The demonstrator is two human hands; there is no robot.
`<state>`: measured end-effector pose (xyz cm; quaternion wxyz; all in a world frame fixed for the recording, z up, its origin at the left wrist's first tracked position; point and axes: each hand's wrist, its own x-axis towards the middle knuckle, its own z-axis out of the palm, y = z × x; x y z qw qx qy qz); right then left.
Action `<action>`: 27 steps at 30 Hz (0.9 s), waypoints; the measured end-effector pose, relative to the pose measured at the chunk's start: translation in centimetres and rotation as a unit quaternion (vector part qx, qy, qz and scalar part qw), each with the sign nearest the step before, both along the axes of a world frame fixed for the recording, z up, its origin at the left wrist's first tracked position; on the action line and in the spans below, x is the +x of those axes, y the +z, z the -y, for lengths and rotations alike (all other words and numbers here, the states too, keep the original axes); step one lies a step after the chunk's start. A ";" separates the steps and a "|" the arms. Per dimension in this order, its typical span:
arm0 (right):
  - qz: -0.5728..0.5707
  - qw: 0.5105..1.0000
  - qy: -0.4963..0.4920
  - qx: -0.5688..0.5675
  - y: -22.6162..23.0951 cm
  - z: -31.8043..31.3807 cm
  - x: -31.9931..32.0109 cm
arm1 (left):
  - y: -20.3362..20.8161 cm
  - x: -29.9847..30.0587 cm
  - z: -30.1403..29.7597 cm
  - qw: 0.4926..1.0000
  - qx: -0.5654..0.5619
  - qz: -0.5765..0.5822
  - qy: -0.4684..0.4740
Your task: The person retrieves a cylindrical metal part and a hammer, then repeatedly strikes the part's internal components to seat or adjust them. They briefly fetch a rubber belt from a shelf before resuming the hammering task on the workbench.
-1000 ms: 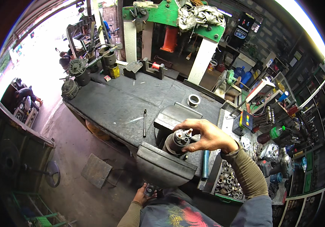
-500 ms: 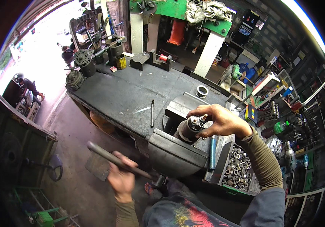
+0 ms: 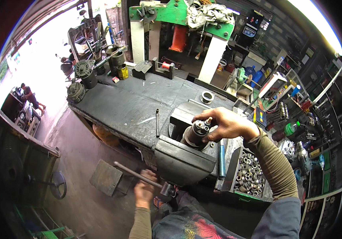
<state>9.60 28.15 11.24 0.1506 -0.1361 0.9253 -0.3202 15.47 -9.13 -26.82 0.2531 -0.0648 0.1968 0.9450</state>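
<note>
A large bench vise stands at the near edge of the workbench. Between its jaws is a dark cylindrical part, upright, with terminal studs on top; it looks like a starter solenoid. My right hand grips its top, thumb on the near side and fingers on the far side. How tightly the jaws touch it cannot be seen. Below the vise, my left hand is on the long vise handle, its fingers slightly blurred. The handle slants from upper left down to the screw head beside my legs.
The workbench carries a slim rod-like tool, a metal ring and a blue cylinder. Right of the vise sits a bin of metal bushings. Alternators stand at the far left. A stool-like block is on the floor.
My left hand has moved right, toward the screw head, and the vise handle has turned a little. My right hand stays on the cylindrical part. The view has shifted slightly.
</note>
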 end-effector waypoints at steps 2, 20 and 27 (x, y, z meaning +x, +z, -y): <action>0.004 1.000 -0.003 -0.002 0.0 0.0 -0.1 | 5.0 -2.7 2.6 0.994 -0.009 0.010 0.109; -0.030 0.999 0.024 -0.036 0.1 0.2 -0.1 | 22.6 -5.9 -2.1 0.973 -0.157 -0.140 0.090; -0.034 0.998 0.024 -0.050 -1.2 -0.7 -0.1 | 25.0 -0.3 -5.4 0.841 -0.359 -0.402 -0.049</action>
